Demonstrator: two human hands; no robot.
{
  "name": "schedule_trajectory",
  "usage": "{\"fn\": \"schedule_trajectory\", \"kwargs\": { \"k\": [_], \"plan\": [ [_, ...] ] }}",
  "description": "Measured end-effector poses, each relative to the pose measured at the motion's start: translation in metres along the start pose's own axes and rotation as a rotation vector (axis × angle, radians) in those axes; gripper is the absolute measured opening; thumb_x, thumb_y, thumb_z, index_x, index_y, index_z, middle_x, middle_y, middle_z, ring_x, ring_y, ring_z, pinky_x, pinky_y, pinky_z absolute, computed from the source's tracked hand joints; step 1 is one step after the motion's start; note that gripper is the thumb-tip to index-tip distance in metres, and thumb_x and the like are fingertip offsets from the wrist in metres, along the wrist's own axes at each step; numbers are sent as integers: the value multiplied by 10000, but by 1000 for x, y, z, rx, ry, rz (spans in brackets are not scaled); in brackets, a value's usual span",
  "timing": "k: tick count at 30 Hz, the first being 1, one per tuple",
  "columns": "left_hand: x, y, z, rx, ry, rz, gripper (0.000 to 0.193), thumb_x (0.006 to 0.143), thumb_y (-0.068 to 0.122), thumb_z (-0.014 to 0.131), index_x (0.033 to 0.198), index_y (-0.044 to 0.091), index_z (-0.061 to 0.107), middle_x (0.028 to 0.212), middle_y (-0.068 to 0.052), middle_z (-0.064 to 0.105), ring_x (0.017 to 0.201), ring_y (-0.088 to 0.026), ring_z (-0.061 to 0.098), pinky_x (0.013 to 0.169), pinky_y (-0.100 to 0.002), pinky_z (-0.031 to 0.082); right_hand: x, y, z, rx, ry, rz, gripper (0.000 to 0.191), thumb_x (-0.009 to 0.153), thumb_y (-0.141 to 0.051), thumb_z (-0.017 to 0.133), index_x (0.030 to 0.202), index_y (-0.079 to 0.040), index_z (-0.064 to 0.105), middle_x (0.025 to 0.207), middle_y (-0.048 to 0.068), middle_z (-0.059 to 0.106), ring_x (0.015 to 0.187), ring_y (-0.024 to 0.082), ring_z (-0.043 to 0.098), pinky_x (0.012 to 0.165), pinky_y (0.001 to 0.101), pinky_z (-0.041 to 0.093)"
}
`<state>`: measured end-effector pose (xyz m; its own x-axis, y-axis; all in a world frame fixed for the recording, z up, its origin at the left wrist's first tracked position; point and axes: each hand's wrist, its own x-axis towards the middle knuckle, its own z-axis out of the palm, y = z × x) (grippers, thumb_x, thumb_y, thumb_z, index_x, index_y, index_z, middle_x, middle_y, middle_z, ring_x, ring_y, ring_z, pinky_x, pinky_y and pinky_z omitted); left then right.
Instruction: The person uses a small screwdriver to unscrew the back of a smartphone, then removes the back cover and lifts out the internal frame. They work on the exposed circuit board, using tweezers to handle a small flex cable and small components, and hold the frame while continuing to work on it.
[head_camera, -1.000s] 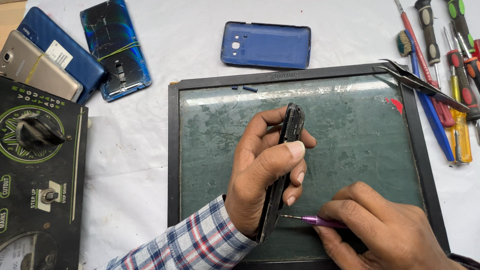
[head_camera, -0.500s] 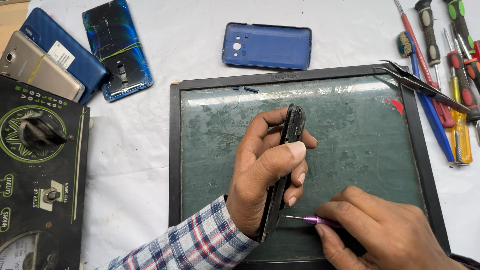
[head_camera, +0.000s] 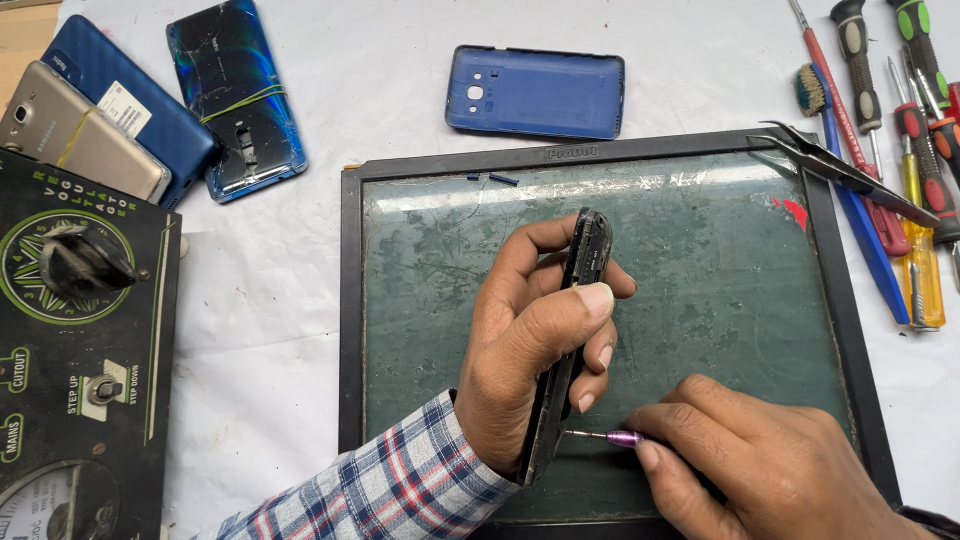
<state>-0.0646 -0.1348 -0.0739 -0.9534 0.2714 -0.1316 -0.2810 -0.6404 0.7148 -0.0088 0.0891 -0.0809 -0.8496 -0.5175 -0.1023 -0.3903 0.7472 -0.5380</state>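
White cloth-covered table (head_camera: 330, 130); bare wooden corner (head_camera: 22, 40), even light

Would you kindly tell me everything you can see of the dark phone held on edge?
The dark phone is slim, black and stands on its long edge, tilted over the glass work mat. The left hand grips it around the middle. The purple-collared screwdriver in the right hand points at its lower side.

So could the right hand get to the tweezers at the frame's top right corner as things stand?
Probably yes, but not straight away: the right hand is holding a purple-tipped screwdriver against the phone that the left hand grips. The tweezers lie uncovered, with bare glass mat between.
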Motion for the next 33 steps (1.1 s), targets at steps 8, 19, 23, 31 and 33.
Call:
{"fn": "schedule_trajectory", "kwargs": {
  "k": [8, 19, 23, 31, 33],
  "plan": [
    [0, 1, 0, 8, -1, -2, 685, 877, 203, 640, 1430, -105, 377, 1079, -206, 575, 688, -95, 572, 456, -233, 489, 4, -6, -3, 30, 119, -121, 219, 859, -255, 800, 1025, -131, 732, 896, -27, 716, 704, 92, 753, 558, 244, 585],
    [0, 0, 0, -5, -3, 4, 663, 878, 196, 639, 1413, -103, 387, 1079, -205, 574, 692, -97, 575, 459, -232, 491, 2, -5, -1, -24, 14, 13, 274, 880, -307, 783, 1096, -141, 758, 922, -35, 721, 685, 96, 763, 534, 254, 601],
    [0, 0, 0, -10, -5, 5, 661, 882, 197, 640, 1414, -104, 387, 1081, -203, 572, 694, -99, 574, 460, -235, 490, 0, -3, 1, -50, 3, 18, 188, 901, -309, 783, 1041, -184, 771, 889, -56, 714, 708, 87, 730, 551, 261, 595],
    [0, 0, 0, 7, 4, 0, 660, 880, 199, 640, 1410, -109, 394, 1067, -209, 577, 671, -103, 569, 452, -232, 493, 2, -8, -1, -27, 121, -67, 230, 827, -269, 823, 1007, -153, 741, 951, -18, 711, 753, 91, 763, 573, 247, 592],
    [-1, 0, 0, -9, 2, 3, 661, 881, 197, 640, 1414, -103, 388, 1080, -204, 577, 690, -101, 576, 459, -233, 493, 2, -8, -2, -27, 113, -73, 254, 823, -290, 829, 1012, -147, 738, 957, -11, 708, 750, 95, 765, 584, 248, 570]
  ]
}}
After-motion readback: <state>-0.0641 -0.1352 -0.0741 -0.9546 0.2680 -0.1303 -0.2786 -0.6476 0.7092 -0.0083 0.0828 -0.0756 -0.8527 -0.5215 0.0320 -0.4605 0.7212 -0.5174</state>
